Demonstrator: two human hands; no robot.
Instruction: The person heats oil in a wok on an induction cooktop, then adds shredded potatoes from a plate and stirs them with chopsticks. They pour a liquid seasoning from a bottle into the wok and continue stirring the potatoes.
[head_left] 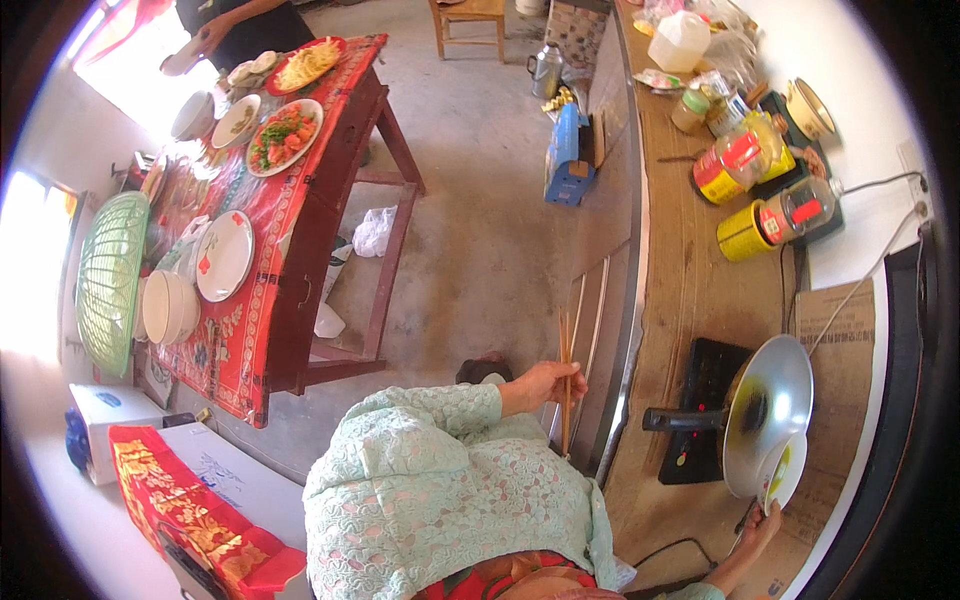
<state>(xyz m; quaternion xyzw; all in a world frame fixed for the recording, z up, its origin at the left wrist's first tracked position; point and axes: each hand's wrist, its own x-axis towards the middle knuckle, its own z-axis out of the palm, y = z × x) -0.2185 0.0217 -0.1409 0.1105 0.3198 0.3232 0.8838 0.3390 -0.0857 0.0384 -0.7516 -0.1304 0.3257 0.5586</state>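
My left hand (545, 387) is closed round a pair of wooden chopsticks (566, 345), held upright in front of my mint lace top, beside the counter's edge. At the lower right my right hand (762, 528) grips a white bowl (796, 474) by its rim. The bowl is tilted over the near side of a silver frying pan (788, 375), and some yellow liquid shows inside it. A dark, yellowish patch lies in the pan's middle. The pan's black handle points left, and under it is a black electric cooktop (700, 455) with red lights.
Sauce bottles (725, 165), a yellow tin (748, 232) and a jar stand along the counter (665, 290). A red-covered table (262, 270) at left bears plates, bowls and a green mesh cover (112, 285). Another person's hand (205, 38) shows beyond it. A blue box (568, 155) sits on the floor.
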